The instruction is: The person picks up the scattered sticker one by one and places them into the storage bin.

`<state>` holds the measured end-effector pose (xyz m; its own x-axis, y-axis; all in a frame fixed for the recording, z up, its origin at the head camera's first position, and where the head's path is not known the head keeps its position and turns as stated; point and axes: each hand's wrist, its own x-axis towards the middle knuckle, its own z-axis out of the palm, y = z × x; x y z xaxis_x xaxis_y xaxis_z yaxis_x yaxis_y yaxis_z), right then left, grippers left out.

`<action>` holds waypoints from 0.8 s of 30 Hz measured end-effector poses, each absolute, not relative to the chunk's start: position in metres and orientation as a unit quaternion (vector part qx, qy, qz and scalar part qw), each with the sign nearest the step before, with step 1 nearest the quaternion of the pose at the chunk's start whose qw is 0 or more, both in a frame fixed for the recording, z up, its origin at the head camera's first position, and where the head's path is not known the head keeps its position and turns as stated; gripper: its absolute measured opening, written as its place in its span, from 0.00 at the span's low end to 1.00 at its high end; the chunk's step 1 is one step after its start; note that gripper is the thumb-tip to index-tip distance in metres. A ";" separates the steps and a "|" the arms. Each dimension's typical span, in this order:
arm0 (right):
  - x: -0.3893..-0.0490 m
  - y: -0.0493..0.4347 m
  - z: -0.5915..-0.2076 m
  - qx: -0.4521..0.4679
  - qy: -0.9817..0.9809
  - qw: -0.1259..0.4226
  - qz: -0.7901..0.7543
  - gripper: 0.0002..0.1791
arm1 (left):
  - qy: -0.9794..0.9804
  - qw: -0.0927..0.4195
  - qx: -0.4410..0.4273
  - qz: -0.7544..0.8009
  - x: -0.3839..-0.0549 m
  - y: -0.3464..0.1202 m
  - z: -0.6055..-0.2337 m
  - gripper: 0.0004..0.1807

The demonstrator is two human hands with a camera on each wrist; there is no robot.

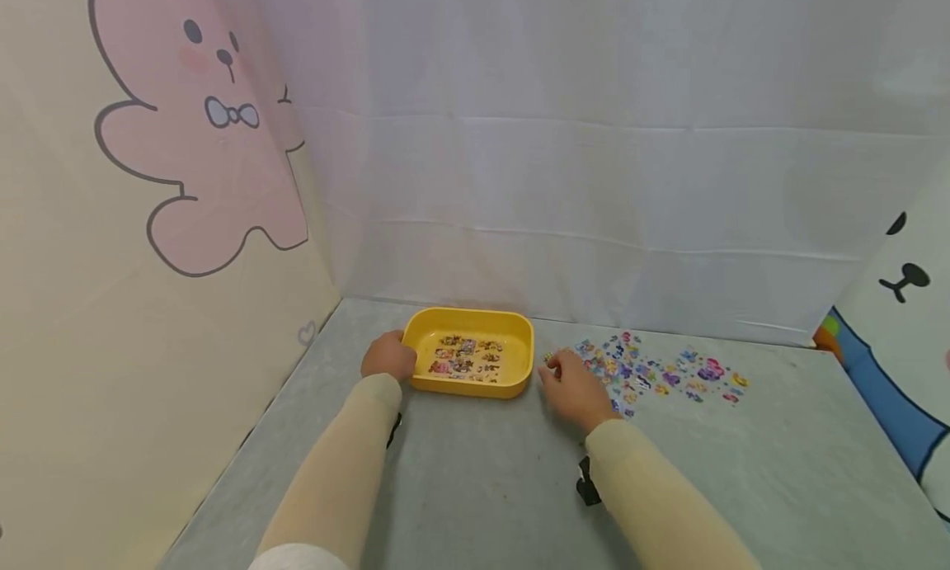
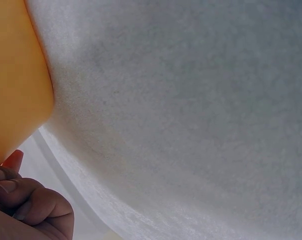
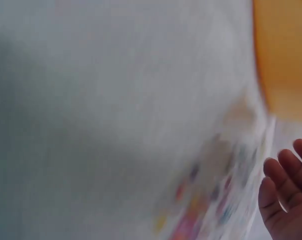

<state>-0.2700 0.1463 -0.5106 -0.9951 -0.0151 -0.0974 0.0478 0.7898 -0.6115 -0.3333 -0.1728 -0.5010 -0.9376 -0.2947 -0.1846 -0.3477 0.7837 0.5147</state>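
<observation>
A yellow tray [image 1: 469, 390] sits on the grey tabletop, with several small, mostly brown and gold sticker-like pieces [image 1: 463, 360] spread over its floor. My left hand [image 1: 389, 357] grips the tray's left side, its fingers curled beside the yellow wall in the left wrist view. To the tray's right is my right hand [image 1: 577, 388], a small gold-and-dark piece [image 1: 548, 357] at the tips of its thumb and index finger. In the right wrist view its other fingers [image 3: 286, 175] are loosely bent. Beyond this hand lie many small colourful pieces [image 1: 671, 379], mostly blue, purple and pink.
A white curtain [image 1: 594, 190] hangs behind the tabletop [image 1: 475, 487]. On the left stands a cream wall panel with a pink bear print [image 1: 223, 166]. Another printed panel [image 1: 883, 380] borders the right side.
</observation>
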 end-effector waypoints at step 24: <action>-0.235 0.262 -0.529 -0.018 0.973 0.030 -0.228 0.24 | 0.946 0.047 -0.167 0.273 -0.332 -0.171 -0.500 0.29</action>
<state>-0.2354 0.2623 -0.5287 -0.9976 -0.0481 -0.0498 -0.0210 0.8955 -0.4446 -0.3325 -0.1714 -0.5000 -0.9397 -0.2909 -0.1799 -0.3420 0.7950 0.5010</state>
